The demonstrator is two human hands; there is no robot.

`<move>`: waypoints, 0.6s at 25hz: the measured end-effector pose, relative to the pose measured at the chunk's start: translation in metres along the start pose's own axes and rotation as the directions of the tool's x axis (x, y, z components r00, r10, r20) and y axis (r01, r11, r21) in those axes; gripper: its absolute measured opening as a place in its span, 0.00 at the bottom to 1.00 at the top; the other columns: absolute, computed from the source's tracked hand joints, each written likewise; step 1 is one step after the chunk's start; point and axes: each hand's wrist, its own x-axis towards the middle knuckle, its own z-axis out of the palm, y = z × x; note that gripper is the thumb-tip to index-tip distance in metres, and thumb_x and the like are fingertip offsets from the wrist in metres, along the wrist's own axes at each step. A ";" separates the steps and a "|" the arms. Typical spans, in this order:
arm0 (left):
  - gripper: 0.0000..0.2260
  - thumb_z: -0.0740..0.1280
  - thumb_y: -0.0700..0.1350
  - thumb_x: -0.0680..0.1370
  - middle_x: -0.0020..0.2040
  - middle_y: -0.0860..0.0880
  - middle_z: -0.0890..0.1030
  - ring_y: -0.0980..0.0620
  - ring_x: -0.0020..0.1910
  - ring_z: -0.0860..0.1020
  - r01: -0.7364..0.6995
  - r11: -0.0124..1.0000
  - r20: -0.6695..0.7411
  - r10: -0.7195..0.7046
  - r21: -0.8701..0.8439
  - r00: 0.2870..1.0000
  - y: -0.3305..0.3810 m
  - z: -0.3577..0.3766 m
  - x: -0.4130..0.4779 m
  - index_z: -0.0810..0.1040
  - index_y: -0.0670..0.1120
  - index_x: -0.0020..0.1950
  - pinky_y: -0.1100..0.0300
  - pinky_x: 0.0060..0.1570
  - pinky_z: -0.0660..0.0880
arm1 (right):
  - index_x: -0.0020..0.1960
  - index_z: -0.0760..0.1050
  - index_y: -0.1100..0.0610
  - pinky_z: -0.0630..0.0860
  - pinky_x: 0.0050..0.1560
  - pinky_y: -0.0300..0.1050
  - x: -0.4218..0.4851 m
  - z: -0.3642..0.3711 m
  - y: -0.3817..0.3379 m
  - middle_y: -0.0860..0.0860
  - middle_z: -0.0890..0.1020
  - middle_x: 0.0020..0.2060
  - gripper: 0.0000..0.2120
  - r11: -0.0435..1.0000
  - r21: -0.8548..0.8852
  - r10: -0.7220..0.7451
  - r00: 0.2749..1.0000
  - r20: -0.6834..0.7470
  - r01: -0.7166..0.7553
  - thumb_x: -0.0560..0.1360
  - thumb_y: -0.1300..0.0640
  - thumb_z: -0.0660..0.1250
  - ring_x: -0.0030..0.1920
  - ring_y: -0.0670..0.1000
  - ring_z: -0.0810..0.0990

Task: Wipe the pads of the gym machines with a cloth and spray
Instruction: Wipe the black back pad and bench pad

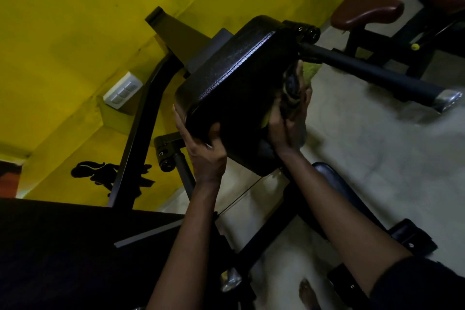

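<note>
A thick black pad (241, 78) of a gym machine fills the middle of the head view, tilted. My left hand (203, 151) grips its lower left corner, thumb on the front face and fingers round the edge. My right hand (289, 118) presses a yellow-green cloth (308, 72) against the pad's right side; the cloth shows above and below the hand. No spray bottle is in view.
A black machine arm with a chrome end (448, 99) juts right from behind the pad. A black seat pad (339, 184) lies below right, a maroon seat (364, 5) at the top right. Yellow wall with a white switch plate (123, 89) on the left.
</note>
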 end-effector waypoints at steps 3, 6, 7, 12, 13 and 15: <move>0.39 0.63 0.59 0.80 0.80 0.43 0.58 0.43 0.76 0.64 0.026 1.000 -0.006 -0.026 -0.008 1.000 -0.007 0.001 -0.003 0.45 0.46 0.82 0.59 0.68 0.71 | 0.78 0.64 0.58 0.71 0.65 0.52 0.001 -0.005 0.030 0.59 0.78 0.66 0.42 0.936 -0.011 0.352 0.936 -0.017 -0.352 0.71 0.35 0.54 0.65 0.56 0.75; 0.35 0.60 0.66 0.78 0.77 0.53 0.62 0.63 0.74 0.64 0.030 0.999 -0.097 -0.034 -0.041 0.995 -0.004 0.011 -0.009 0.50 0.53 0.79 0.70 0.67 0.66 | 0.78 0.64 0.53 0.72 0.69 0.57 -0.004 -0.007 0.038 0.56 0.77 0.68 0.33 0.943 -0.006 0.332 0.942 -0.036 -0.333 0.74 0.43 0.58 0.67 0.56 0.76; 0.32 0.60 0.65 0.79 0.74 0.58 0.62 0.70 0.72 0.61 0.019 0.998 -0.133 -0.026 -0.054 0.991 -0.006 0.016 -0.012 0.51 0.54 0.77 0.73 0.68 0.62 | 0.78 0.63 0.53 0.69 0.71 0.60 -0.010 -0.006 0.027 0.55 0.74 0.72 0.31 0.959 0.015 0.284 0.958 -0.028 -0.284 0.76 0.48 0.61 0.70 0.58 0.73; 0.41 0.61 0.67 0.78 0.75 0.46 0.67 0.55 0.74 0.66 0.246 0.969 -0.128 -0.247 -0.022 0.961 -0.046 0.031 -0.025 0.58 0.39 0.79 0.53 0.70 0.66 | 0.78 0.62 0.56 0.70 0.71 0.51 -0.023 -0.002 0.003 0.51 0.68 0.71 0.34 0.984 0.082 -0.163 0.986 0.036 0.160 0.73 0.61 0.67 0.71 0.50 0.70; 0.42 0.61 0.68 0.77 0.74 0.42 0.69 0.49 0.74 0.68 0.235 0.972 -0.086 -0.234 0.000 0.968 -0.053 0.031 -0.030 0.59 0.39 0.78 0.49 0.69 0.67 | 0.78 0.60 0.53 0.71 0.69 0.54 -0.022 -0.004 0.016 0.51 0.67 0.70 0.38 0.979 0.051 -0.201 0.978 0.058 0.199 0.70 0.65 0.67 0.69 0.52 0.70; 0.40 0.61 0.67 0.78 0.73 0.44 0.70 0.51 0.73 0.68 0.191 0.981 -0.044 -0.190 0.027 0.981 -0.058 0.031 -0.034 0.60 0.40 0.78 0.51 0.68 0.68 | 0.78 0.52 0.49 0.68 0.71 0.66 -0.027 -0.006 0.058 0.52 0.66 0.74 0.41 0.988 0.010 -0.152 0.981 0.117 0.152 0.70 0.64 0.67 0.71 0.58 0.67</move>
